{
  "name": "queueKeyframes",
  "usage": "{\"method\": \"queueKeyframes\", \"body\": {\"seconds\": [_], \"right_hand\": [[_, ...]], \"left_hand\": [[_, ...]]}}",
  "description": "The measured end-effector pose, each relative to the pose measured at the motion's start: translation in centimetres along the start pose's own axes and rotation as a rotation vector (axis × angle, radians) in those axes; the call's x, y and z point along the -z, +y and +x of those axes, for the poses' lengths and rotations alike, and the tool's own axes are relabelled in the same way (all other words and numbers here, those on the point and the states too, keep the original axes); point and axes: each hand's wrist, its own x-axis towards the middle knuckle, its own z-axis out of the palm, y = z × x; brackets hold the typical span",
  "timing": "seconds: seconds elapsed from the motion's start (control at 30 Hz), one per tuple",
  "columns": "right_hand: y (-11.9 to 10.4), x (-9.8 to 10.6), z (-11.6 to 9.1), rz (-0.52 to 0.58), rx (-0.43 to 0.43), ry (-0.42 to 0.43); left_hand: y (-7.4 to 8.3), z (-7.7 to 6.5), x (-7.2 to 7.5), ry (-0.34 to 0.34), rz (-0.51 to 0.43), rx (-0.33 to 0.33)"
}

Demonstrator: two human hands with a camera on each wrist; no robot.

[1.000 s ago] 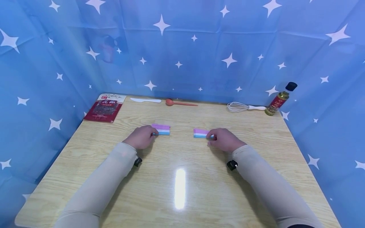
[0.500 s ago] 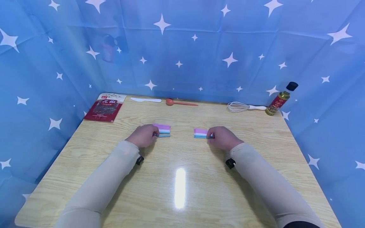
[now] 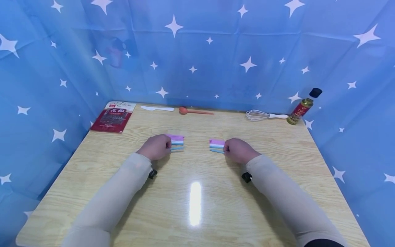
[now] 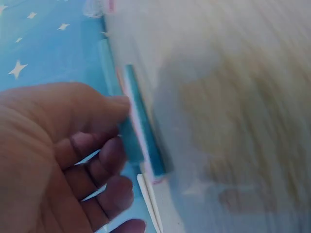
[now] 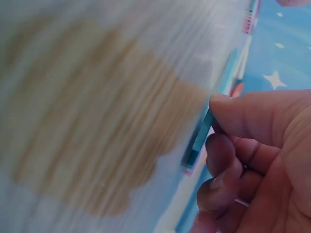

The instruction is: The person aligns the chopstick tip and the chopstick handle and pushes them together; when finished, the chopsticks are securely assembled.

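Note:
Two small rows of thin coloured sticks lie side by side on the wooden table, the left row (image 3: 177, 139) and the right row (image 3: 217, 143), each running from purple through white to blue. My left hand (image 3: 155, 146) pinches a blue stick (image 3: 177, 149) between thumb and fingers, just on the near side of its row. On the other side, my right hand (image 3: 240, 150) pinches another blue stick (image 3: 217, 150), slightly angled away from its row. Both wrist views show the thumb pressed on the held stick, close beside the row. The sticks' outer ends are hidden by the hands.
Along the back edge lie a red spice packet (image 3: 111, 118), a white plastic knife (image 3: 157, 108), an orange-red spoon (image 3: 195, 111) and a whisk (image 3: 265, 116). A bottle (image 3: 300, 111) with a black cap stands at the back right. A blue starred curtain (image 3: 197, 51) surrounds the table.
Both hands have taken hold of a blue stick at the near side of their rows. Each stick has moved slightly toward me, the left one first, opening a gap to its row.

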Motion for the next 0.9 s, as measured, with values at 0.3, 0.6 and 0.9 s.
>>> {"method": "queueKeyframes", "body": {"seconds": [0.3,0.6,0.9], "right_hand": [[0.1,0.3,-2.8,0.356,0.027,0.057],[-1.1,0.0,-4.5,0.637,-0.002,0.144],[-2.7,-0.8,-3.9,0.771,0.043,0.238]], "left_hand": [[0.5,-1.9,-0.6,0.080,-0.406,-0.100],[2.3,-2.2,-2.3,0.239,-0.776,-0.121],[3.7,-1.7,-3.3,0.292,-0.959,-0.134]]}}
